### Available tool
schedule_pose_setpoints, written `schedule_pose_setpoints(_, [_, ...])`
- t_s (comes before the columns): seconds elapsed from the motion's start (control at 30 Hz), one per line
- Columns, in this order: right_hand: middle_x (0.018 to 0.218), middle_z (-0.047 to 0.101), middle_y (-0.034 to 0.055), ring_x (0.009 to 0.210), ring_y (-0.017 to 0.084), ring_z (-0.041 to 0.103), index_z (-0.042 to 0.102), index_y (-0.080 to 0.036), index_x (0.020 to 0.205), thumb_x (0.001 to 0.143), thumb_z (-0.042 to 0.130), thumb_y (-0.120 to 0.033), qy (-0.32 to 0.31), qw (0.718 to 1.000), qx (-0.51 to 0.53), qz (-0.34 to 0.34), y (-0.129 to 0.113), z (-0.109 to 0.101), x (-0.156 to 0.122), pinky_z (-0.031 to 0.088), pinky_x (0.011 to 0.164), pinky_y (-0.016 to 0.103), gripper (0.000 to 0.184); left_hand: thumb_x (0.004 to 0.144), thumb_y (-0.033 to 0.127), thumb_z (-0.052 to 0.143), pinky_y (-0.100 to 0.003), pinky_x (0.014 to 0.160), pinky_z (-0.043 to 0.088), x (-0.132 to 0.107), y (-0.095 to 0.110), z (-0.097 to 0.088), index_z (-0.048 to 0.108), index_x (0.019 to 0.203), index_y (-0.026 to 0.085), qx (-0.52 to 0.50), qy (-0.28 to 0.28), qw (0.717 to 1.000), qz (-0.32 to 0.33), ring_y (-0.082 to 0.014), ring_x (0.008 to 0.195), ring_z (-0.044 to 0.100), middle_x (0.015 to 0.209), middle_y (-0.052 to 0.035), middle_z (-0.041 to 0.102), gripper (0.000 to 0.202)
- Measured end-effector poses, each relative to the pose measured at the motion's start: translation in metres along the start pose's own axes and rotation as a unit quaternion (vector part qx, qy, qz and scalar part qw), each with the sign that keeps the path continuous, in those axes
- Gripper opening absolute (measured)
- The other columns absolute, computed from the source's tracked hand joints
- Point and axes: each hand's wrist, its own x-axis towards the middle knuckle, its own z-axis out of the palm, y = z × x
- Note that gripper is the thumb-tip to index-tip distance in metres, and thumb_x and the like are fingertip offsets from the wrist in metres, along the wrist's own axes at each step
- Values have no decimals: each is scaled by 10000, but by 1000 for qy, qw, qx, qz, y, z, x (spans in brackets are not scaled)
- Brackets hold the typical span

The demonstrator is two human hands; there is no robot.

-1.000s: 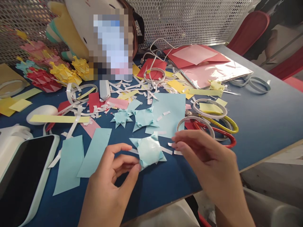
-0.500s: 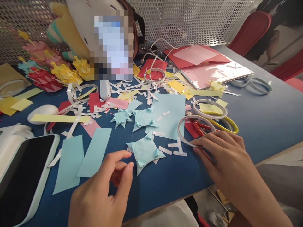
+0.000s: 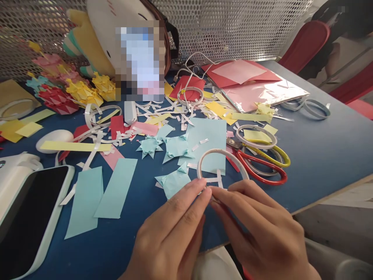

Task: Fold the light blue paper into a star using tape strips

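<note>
A roll of white double-sided tape [image 3: 200, 166] is raised over the near part of the desk. My right hand [image 3: 259, 217] is closed on its near edge. At that same edge my left hand [image 3: 171, 225] pinches with its fingertips, which meet those of the right hand; the bit of tape between them is hidden. Just beyond my left hand lies a folded light-blue paper star shape [image 3: 175, 182], partly covered by the fingers. Two more blue folded pieces, a middle one [image 3: 176, 146] and a smaller one [image 3: 149, 145], sit behind it.
Scissors with red and yellow handles [image 3: 262, 171] lie right of the tape, beside another tape roll [image 3: 256, 136]. Blue paper strips [image 3: 116, 190] and a phone [image 3: 32, 221] are at left. Folded paper flowers [image 3: 83, 93] stand at the back left; white scraps [image 3: 151, 112] litter the middle.
My right hand has lifted the tape roll off the scissors and brought it left. My left hand has moved right from beside the blue star to the roll's edge and closed there.
</note>
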Motion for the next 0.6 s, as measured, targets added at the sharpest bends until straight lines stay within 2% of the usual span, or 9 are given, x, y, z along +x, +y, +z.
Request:
schedule_pose_setpoints(0.1, [612,671,47,557,164,556,635,-89,1002,843,534,7,3,1000,0,-13,0,1,1,454,527,311,211,900,80,545,-123,1000,419,1,1,-4,561,1167,236,-21,14,998,-54,-71,1003,660,1082,32,712,310])
schedule_pose_setpoints(0.23, [617,672,31,520,144,542,618,-99,986,848,477,10,-23,999,2,-31,0,2,2,442,534,300,226,896,66,541,-143,836,471,5,2,-5,561,1017,233,-74,7,993,-90,-75,855,620,884,46,670,207])
schedule_pose_setpoints(0.47, [695,699,23,545,132,540,633,-134,885,971,410,-95,-33,998,31,-36,-6,4,4,416,547,282,242,873,34,493,-176,710,441,6,1,-4,569,934,223,-103,3,989,-102,-89,759,527,789,47,584,213])
schedule_pose_setpoints(0.6, [886,754,66,671,158,604,662,-117,953,979,386,-89,-72,996,42,-13,-11,-1,3,477,672,279,278,895,65,453,-183,691,412,4,4,-4,560,907,232,-131,7,983,-127,-89,728,489,754,55,532,199])
